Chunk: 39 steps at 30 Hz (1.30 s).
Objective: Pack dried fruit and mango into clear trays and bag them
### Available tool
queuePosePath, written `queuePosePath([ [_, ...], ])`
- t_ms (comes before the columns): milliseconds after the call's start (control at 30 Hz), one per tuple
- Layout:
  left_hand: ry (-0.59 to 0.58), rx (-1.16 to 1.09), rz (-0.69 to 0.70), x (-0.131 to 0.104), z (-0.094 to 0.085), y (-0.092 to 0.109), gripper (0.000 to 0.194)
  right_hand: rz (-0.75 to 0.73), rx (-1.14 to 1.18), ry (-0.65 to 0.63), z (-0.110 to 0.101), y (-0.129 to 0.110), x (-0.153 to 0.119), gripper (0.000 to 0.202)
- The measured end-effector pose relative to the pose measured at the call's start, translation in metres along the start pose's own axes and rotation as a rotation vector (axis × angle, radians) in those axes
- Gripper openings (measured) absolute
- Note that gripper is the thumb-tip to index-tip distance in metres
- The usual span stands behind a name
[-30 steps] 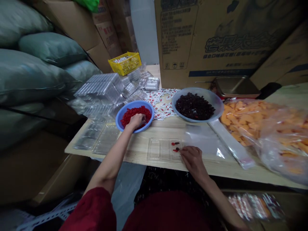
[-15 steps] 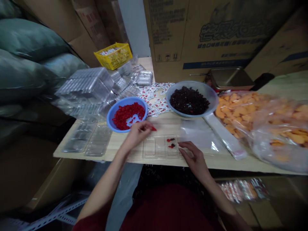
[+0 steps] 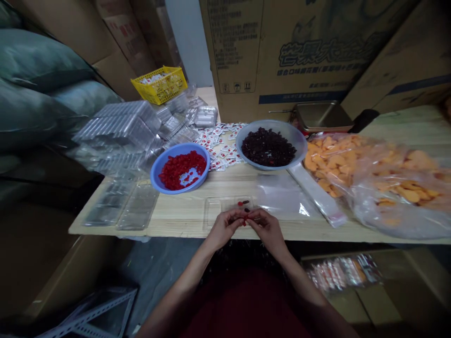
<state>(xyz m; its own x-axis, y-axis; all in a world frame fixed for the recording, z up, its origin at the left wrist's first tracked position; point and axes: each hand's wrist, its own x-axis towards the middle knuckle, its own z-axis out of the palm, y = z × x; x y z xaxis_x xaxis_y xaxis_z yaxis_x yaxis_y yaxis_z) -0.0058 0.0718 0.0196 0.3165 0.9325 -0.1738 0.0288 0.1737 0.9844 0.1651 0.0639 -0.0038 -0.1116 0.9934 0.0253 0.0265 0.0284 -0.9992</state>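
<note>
My left hand and my right hand meet over the near right part of a clear plastic tray. Small red pieces are pinched between the fingertips of both hands. Just beyond the fingers, a red piece and dark pieces lie in the tray's right side. The blue bowl of red pieces stands behind and left of the tray. A translucent bowl of dark pieces is farther back on the right. My hands cover part of the tray.
Clear trays are stacked at the left, near a yellow basket. Small printed packets lie between the bowls. Clear film lies right of the tray, with bags of orange pieces beyond. A large carton stands behind.
My left hand has moved right and nearer from beside the blue bowl, carrying red pieces. My right hand has left the tray's right edge and come to meet it. The view has shifted slightly.
</note>
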Motion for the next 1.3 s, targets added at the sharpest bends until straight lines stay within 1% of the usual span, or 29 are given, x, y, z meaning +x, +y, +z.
queuePosePath([
  [67, 0.05, 0.042, 0.014, -0.001, -0.007, 0.01, 0.032, -0.051, -0.095, 0.006, -0.001, 0.001, -0.001, 0.015],
  [100, 0.112, 0.082, 0.033, -0.001, -0.015, 0.016, 0.034, -0.095, -0.182, -0.007, -0.002, 0.001, -0.001, 0.013],
  [133, 0.201, 0.13, 0.062, 0.0, -0.027, 0.023, 0.035, -0.144, -0.291, -0.029, -0.003, 0.002, -0.001, 0.011],
  [200, 0.433, 0.237, 0.138, 0.004, -0.06, 0.038, 0.033, -0.243, -0.515, -0.093, -0.007, 0.003, 0.0, 0.01],
  [267, 0.656, 0.355, 0.211, 0.013, -0.101, 0.051, 0.032, -0.32, -0.657, -0.153, -0.01, 0.004, 0.0, 0.012],
  [300, 0.735, 0.424, 0.231, 0.019, -0.123, 0.054, 0.032, -0.346, -0.686, -0.171, -0.011, 0.003, 0.001, 0.013],
  [333, 0.789, 0.504, 0.23, 0.026, -0.144, 0.056, 0.032, -0.364, -0.696, -0.181, -0.011, 0.003, 0.001, 0.014],
  [367, 0.816, 0.6, 0.208, 0.033, -0.163, 0.057, 0.032, -0.375, -0.697, -0.18, -0.012, 0.002, 0.001, 0.015],
  [433, 0.786, 0.805, 0.117, 0.047, -0.193, 0.055, 0.03, -0.378, -0.687, -0.159, -0.012, 0.001, 0.0, 0.018],
  [467, 0.751, 0.895, 0.075, 0.052, -0.202, 0.053, 0.029, -0.375, -0.683, -0.15, -0.012, 0.0, 0.0, 0.02],
  [500, 0.73, 0.966, 0.06, 0.055, -0.206, 0.052, 0.027, -0.374, -0.681, -0.148, -0.013, 0.0, 0.0, 0.021],
  [533, 0.735, 1.014, 0.079, 0.057, -0.206, 0.052, 0.026, -0.374, -0.682, -0.152, -0.013, 0.0, 0.0, 0.021],
  [567, 0.767, 1.043, 0.133, 0.056, -0.2, 0.052, 0.025, -0.375, -0.687, -0.16, -0.013, 0.001, 0.0, 0.021],
  [600, 0.812, 1.053, 0.213, 0.055, -0.189, 0.052, 0.024, -0.373, -0.692, -0.167, -0.014, 0.002, 0.0, 0.021],
  [633, 0.845, 1.047, 0.299, 0.052, -0.175, 0.053, 0.024, -0.369, -0.694, -0.172, -0.014, 0.004, 0.001, 0.02],
  [667, 0.841, 1.028, 0.373, 0.05, -0.158, 0.053, 0.024, -0.361, -0.686, -0.172, -0.014, 0.006, 0.002, 0.019],
  [700, 0.787, 1.001, 0.42, 0.049, -0.14, 0.051, 0.024, -0.348, -0.666, -0.171, -0.015, 0.008, 0.003, 0.018],
  [767, 0.575, 0.952, 0.436, 0.053, -0.106, 0.045, 0.023, -0.305, -0.605, -0.157, -0.014, 0.014, 0.008, 0.012],
  [800, 0.47, 0.945, 0.418, 0.06, -0.093, 0.039, 0.023, -0.276, -0.583, -0.138, -0.013, 0.017, 0.01, 0.01],
  [833, 0.393, 0.957, 0.39, 0.07, -0.083, 0.033, 0.023, -0.246, -0.576, -0.113, -0.011, 0.019, 0.012, 0.011],
  [867, 0.352, 0.989, 0.356, 0.084, -0.077, 0.027, 0.024, -0.221, -0.584, -0.085, -0.01, 0.02, 0.014, 0.016],
  [900, 0.345, 1.036, 0.321, 0.1, -0.073, 0.022, 0.027, -0.206, -0.602, -0.064, -0.008, 0.02, 0.015, 0.02],
  [1000, 0.419, 1.182, 0.19, 0.152, -0.074, 0.013, 0.045, -0.206, -0.631, -0.042, -0.005, 0.014, 0.013, 0.025],
  [1033, 0.428, 1.208, 0.145, 0.166, -0.075, 0.012, 0.047, -0.207, -0.625, -0.04, -0.006, 0.011, 0.01, 0.025],
  [1100, 0.404, 1.225, 0.089, 0.186, -0.074, 0.011, 0.043, -0.197, -0.609, -0.028, -0.011, 0.004, 0.003, 0.022],
  [1167, 0.336, 1.221, 0.101, 0.191, -0.069, 0.01, 0.034, -0.187, -0.589, -0.004, -0.021, -0.001, -0.004, 0.019],
  [1233, 0.271, 1.216, 0.149, 0.185, -0.061, 0.008, 0.03, -0.179, -0.565, 0.037, -0.032, -0.004, -0.006, 0.019],
  [1300, 0.231, 1.203, 0.188, 0.174, -0.055, 0.007, 0.028, -0.183, -0.542, 0.077, -0.04, -0.006, -0.001, 0.019],
])
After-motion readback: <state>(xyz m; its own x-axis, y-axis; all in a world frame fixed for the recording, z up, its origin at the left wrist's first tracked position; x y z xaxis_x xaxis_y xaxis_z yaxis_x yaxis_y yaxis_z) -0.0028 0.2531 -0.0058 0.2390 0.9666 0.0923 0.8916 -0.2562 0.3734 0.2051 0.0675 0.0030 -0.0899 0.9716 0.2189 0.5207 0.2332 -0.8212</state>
